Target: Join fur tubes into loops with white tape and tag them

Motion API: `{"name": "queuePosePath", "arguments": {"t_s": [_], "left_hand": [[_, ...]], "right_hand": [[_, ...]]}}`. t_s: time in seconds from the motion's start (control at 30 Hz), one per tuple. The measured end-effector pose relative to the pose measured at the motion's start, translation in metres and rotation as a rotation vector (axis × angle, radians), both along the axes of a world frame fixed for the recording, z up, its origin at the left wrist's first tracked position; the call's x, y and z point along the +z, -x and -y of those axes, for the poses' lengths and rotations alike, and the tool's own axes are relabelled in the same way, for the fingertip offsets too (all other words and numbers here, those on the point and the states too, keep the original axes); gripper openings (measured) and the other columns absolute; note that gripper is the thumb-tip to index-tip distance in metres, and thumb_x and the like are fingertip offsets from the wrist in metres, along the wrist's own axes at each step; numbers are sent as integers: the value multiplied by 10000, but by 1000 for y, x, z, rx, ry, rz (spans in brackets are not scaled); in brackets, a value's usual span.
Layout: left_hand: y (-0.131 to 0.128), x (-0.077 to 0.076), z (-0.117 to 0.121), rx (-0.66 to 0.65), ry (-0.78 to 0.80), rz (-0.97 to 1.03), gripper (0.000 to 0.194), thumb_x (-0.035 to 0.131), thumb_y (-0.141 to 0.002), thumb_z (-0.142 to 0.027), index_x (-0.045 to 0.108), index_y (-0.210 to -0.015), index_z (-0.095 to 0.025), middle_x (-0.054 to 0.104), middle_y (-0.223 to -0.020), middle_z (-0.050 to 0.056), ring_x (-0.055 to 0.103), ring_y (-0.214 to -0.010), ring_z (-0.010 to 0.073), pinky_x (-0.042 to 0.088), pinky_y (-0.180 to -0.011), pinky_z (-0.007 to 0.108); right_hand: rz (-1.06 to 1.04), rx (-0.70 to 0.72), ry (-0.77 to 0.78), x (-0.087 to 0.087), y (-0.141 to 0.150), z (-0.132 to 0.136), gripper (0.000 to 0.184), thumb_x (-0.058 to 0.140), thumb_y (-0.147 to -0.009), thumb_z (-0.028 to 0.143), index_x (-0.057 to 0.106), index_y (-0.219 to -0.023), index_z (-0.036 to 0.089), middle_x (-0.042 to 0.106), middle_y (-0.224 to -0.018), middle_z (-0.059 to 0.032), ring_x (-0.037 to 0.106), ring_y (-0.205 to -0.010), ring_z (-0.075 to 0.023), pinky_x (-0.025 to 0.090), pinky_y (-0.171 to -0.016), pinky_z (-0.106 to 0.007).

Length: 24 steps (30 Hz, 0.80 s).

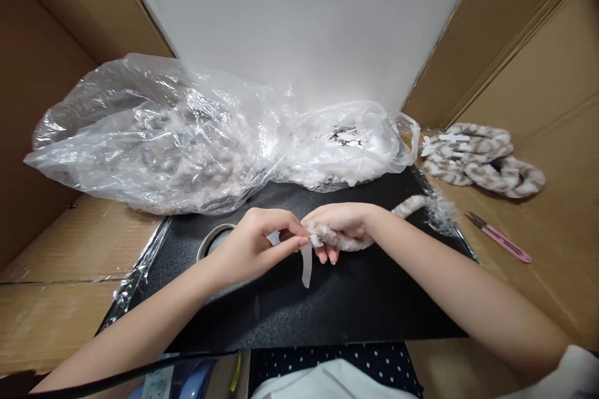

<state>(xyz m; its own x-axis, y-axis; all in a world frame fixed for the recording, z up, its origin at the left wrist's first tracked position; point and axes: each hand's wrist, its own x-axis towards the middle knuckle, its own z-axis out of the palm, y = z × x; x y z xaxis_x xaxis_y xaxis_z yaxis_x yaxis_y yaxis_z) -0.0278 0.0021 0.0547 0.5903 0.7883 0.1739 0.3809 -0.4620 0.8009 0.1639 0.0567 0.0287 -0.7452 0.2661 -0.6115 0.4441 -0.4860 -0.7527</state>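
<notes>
A fluffy beige-and-white plush cord (337, 238) lies across the palm side of my right hand (346, 218), whose fingers are curled under it. One end of the cord shows past my right wrist, over the black mat. My left hand (264, 240) pinches the cord's near tip between thumb and forefinger. From that pinch a short whitish translucent strip (306, 267) hangs down; it looks like tape. A tape roll (204, 243) lies partly hidden behind my left hand.
Clear plastic bags (187, 149) full of fluffy pieces fill the back of the black work surface (290, 318). To the right are bundled spotted plush loops (505, 174) and pink-handled thread snips (505, 243). Cardboard walls (528, 62) stand on both sides.
</notes>
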Motion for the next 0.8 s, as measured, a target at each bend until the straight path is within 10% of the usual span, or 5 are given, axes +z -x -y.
{"name": "queuePosePath", "arguments": {"t_s": [0.33,0.8], "left_hand": [[-3,-4,15,-60,-221,55,122,599,-862,-74,696,-876,-146,703,-850,51,658,-755,105,494,-664,168],[2,-25,11,55,54,82,100,641,-859,-188,729,-815,-168,705,-798,41,642,-746,130,478,-680,217]], "right_hand": [[-49,-281,136,-1,2,10,310,656,-549,53,464,-741,202,653,-577,21,645,-503,-143,550,-480,-247],[-232,-588,-402,-1,3,22,428,746,-593,122,433,-871,216,618,-555,77,507,-430,-79,395,-426,-169]]}}
